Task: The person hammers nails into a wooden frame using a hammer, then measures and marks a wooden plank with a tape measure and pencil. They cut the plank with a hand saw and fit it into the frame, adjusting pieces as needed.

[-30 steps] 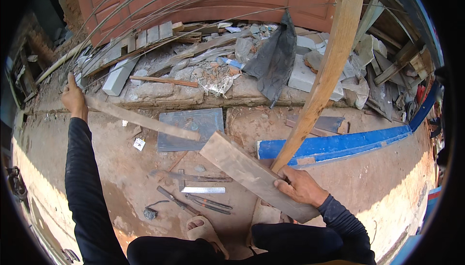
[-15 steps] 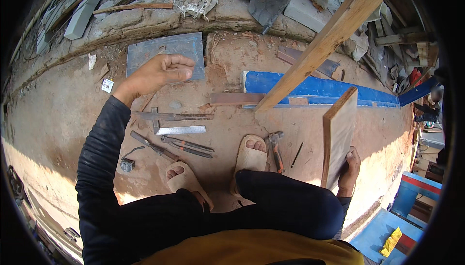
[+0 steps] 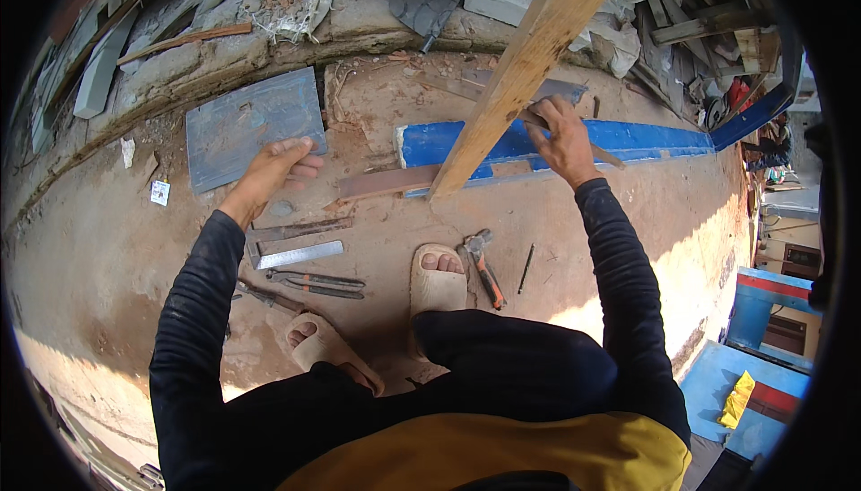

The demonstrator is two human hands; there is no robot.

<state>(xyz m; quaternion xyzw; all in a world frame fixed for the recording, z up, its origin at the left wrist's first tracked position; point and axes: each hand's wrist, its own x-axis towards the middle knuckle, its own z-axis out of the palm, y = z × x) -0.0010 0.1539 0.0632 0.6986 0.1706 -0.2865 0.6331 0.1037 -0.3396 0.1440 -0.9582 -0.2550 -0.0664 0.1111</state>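
My right hand (image 3: pixel 563 141) is closed around the top edge of a wooden board (image 3: pixel 610 157). The board shows almost edge-on, as a thin brown strip slanting behind a leaning timber (image 3: pixel 529 52). Its middle is hidden by the timber and my fingers. On the left, my left hand (image 3: pixel 280 173) hovers near a grey-blue flat sheet (image 3: pixel 247 132), fingers loosely bent and apart from the thumb, holding nothing. Between my hands a brown wood strip (image 3: pixel 381 183) lies on the ground, with a long blue-painted beam (image 3: pixel 646 139) running off to the right.
By my sandalled feet lie a try square (image 3: pixel 300 254), pincers (image 3: pixel 318 283), a hammer (image 3: pixel 484 267) and a black pencil-like stick (image 3: pixel 526 269). Rubble and scrap wood line a low ledge (image 3: pixel 359 34) at the far side. A blue-and-red painted piece (image 3: pixel 762 419) stands at the lower right.
My right hand has carried the board from beside my right knee forward and left, turning it edge-on behind the timber. My left hand is slightly lower; the whole view has shifted.
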